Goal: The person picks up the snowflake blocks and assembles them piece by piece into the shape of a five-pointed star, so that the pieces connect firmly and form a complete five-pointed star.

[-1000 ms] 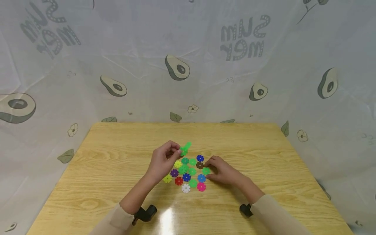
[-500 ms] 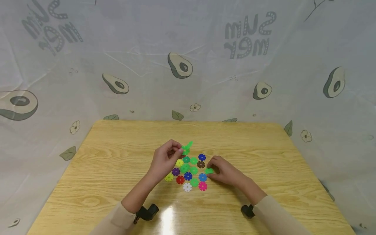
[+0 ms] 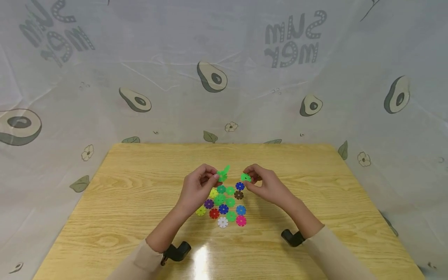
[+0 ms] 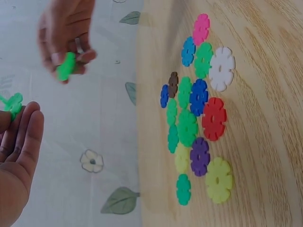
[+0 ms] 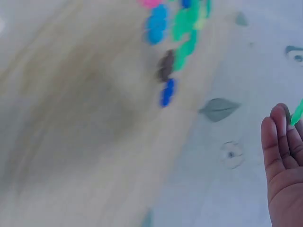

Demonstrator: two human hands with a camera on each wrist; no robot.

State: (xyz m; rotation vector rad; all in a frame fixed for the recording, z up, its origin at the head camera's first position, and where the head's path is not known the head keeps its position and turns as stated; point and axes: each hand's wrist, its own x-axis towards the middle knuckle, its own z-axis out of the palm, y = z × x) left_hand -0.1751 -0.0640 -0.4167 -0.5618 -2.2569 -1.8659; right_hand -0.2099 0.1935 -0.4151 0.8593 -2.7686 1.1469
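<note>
Between thumb and fingers my left hand (image 3: pixel 198 188) pinches joined green notched discs (image 3: pixel 222 175), one standing at an angle to the other. My right hand (image 3: pixel 267 186) pinches a single green notched disc (image 3: pixel 246 177), raised above the table a short way to the right of the joined ones. In the left wrist view this single disc (image 4: pixel 66 66) shows between the right fingertips, apart from the joined discs (image 4: pixel 16 105). Below both hands lie several loose flower-shaped discs, among them a brown disc (image 3: pixel 238 195), a dark blue disc (image 3: pixel 240 186) and a red disc (image 3: pixel 214 213).
The loose discs lie flat on the wooden table (image 3: pixel 140 217), with a white disc (image 3: pixel 223 222) and a pink disc (image 3: pixel 241 221) nearest the front. A pale curtain (image 3: pixel 175 77) printed with avocados hangs behind the table.
My right hand has picked up a green disc from the right side of the loose discs and moved it up and away, towards the left hand. The left hand keeps its hold, nearly still.
</note>
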